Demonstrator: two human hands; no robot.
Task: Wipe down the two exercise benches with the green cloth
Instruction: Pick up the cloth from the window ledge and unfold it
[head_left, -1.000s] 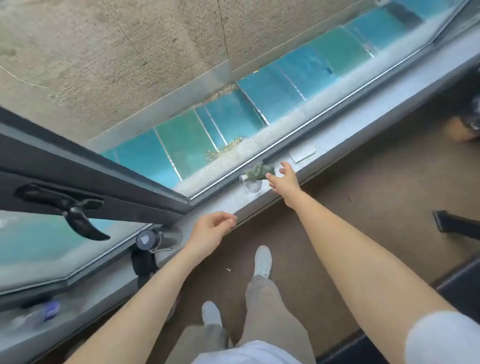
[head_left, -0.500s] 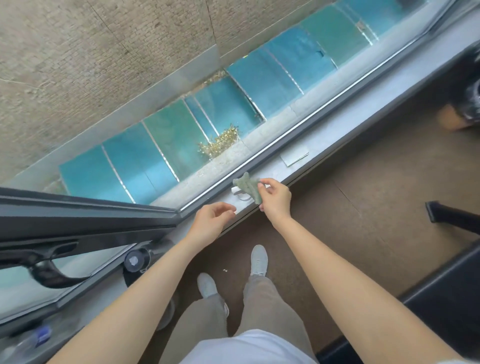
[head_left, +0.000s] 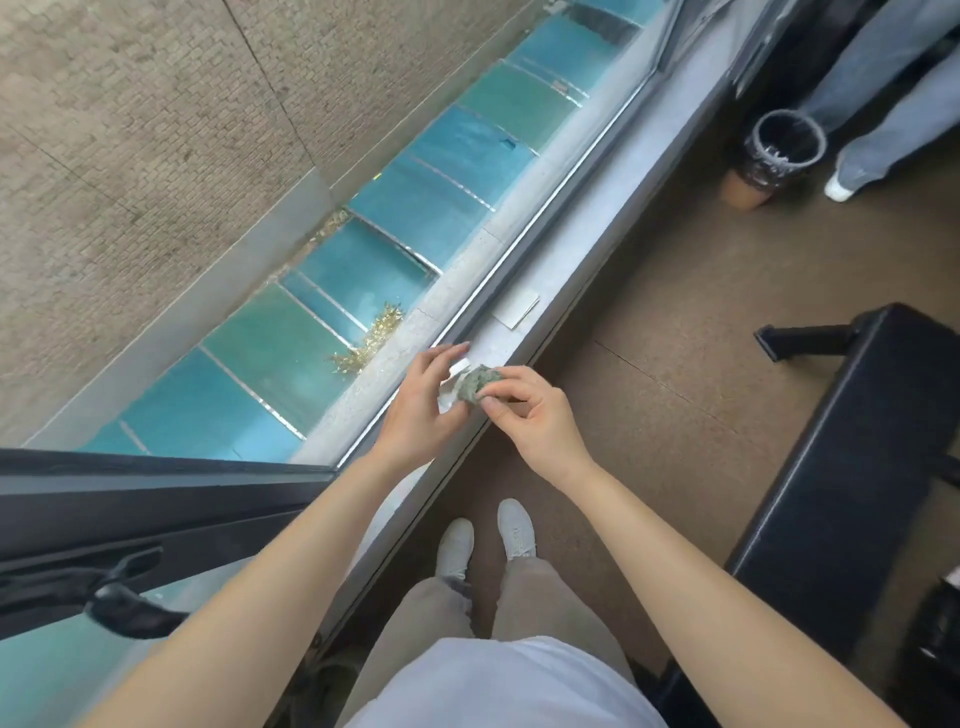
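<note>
At far left we note a black lever window handle (head_left: 130, 597). Over the grey window sill (head_left: 597, 218), the left hand (head_left: 423, 410) curls its fingers round a small white object (head_left: 451, 400). Touching that, the crumpled green cloth (head_left: 480, 383) is pinched between finger and thumb of the right hand (head_left: 530, 421). A black padded exercise bench (head_left: 841, 467) stands well apart at right.

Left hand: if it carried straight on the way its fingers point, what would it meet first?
Probably the small white object just ahead of the left hand, beside the green cloth pinched by the right hand; past that, the window sill. Depth is unclear, so they may touch.
</note>
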